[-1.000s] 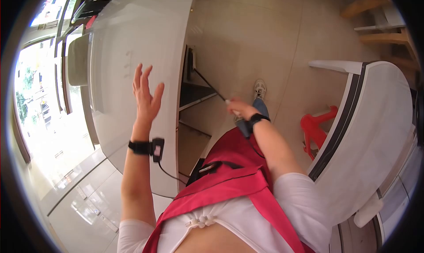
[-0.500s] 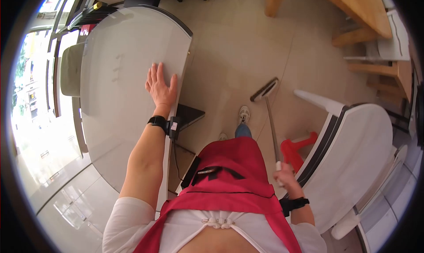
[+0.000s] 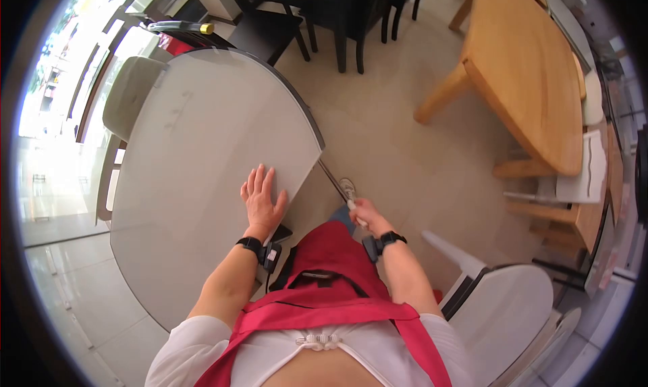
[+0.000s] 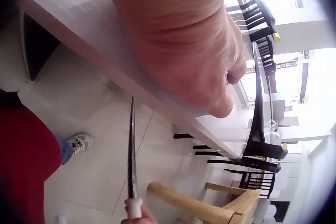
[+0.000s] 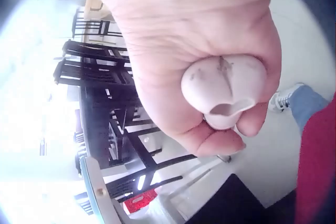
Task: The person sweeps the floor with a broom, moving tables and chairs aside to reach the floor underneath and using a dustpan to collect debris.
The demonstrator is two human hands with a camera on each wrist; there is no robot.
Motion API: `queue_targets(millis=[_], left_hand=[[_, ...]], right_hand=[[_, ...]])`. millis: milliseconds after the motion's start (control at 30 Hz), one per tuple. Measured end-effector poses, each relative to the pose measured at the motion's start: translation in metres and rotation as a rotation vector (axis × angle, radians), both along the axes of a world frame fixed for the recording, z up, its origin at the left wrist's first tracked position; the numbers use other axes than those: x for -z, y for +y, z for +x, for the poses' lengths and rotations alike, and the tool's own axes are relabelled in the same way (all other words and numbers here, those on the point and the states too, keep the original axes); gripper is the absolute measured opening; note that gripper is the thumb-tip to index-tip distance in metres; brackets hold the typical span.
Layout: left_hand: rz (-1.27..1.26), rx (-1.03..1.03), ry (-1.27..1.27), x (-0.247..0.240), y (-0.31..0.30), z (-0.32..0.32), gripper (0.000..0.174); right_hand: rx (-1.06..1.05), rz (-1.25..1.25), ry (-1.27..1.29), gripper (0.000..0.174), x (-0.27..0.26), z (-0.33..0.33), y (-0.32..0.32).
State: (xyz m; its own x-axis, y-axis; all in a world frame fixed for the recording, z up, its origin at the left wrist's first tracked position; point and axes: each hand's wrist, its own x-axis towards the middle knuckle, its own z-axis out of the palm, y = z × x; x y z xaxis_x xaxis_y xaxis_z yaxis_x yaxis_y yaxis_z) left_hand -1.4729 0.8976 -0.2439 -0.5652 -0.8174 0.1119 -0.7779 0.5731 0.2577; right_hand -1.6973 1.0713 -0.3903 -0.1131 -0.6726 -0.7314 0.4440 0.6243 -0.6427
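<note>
One left hand point(image 3: 262, 201) lies palm down on the frosted glass tabletop with a rounded end point(image 3: 196, 144), close to its near right edge. The four fingers are straight and close together, the thumb is spread to the right, and it holds nothing. The left wrist view shows the same hand point(image 4: 184, 50) pressed on the glass from the side.

One right hand point(image 3: 362, 213) is held just right of that edge, above the pale tiled floor point(image 3: 398, 157). Its fingers are wrapped tight round the end of a thin dark pole with a white plastic grip point(image 3: 335, 183). The right wrist view shows the rounded white end point(image 5: 226, 90) poking out of the closed fist point(image 5: 199, 61).

From the fist, this single pole slants away to the far left and passes under the glass edge. In the left wrist view it rises as one dark line point(image 4: 131, 150) below the tabletop. Its lower end is hidden.

Each wrist carries one black strap, two in all point(image 3: 251, 244) point(image 3: 391, 238). One white sneaker point(image 3: 347, 186) shows on the floor beside the pole.

The person wears a red apron point(image 3: 337, 279) over a white top.

- **Far right:** one light wooden table point(image 3: 533, 83).
- **Near right:** one white moulded chair point(image 3: 513, 299).
- **Far left of the glass:** one beige padded chair point(image 3: 131, 93).
- **Farther off:** dark chairs point(image 3: 337, 22) round a second glass table, too crowded to count.
</note>
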Motion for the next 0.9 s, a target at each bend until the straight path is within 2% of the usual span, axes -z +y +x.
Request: queue_targets(millis=[100, 133, 233, 300, 433, 600, 667, 767, 900], left_hand=[[0.037, 0.002, -0.008, -0.006, -0.001, 0.0, 0.06], [0.042, -0.006, -0.01, -0.007, -0.004, -0.001, 0.06], [0.09, -0.033, -0.028, -0.017, -0.009, -0.006, 0.06], [0.123, -0.046, -0.034, -0.019, -0.009, -0.007, 0.06], [0.22, -0.127, 0.029, -0.021, -0.021, -0.014, 0.055], [0.073, -0.28, 0.184, -0.041, -0.085, -0.062, 0.05], [0.0, -0.341, 0.205, -0.037, -0.124, -0.08, 0.05], [-0.054, -0.483, 0.199, -0.012, -0.178, -0.098, 0.054], [-0.033, -0.716, -0.001, 0.011, -0.201, -0.117, 0.056]], right_hand=[[-0.078, 0.07, 0.074, 0.021, 0.001, -0.03, -0.056], [-0.049, 0.05, 0.02, 0.022, 0.004, -0.046, -0.059], [0.125, -0.078, -0.132, 0.027, 0.002, -0.105, 0.0], [0.113, 0.182, -0.077, 0.03, -0.005, -0.149, 0.035], [-0.008, 0.436, -0.138, 0.025, -0.084, -0.193, 0.049], [-0.269, 0.39, -0.074, 0.021, -0.147, -0.196, -0.016], [-0.246, 0.346, -0.091, 0.021, -0.158, -0.211, -0.045], [-0.251, 0.258, -0.099, 0.022, -0.162, -0.228, -0.106], [-0.294, 0.154, 0.012, 0.021, -0.138, -0.228, -0.211]])
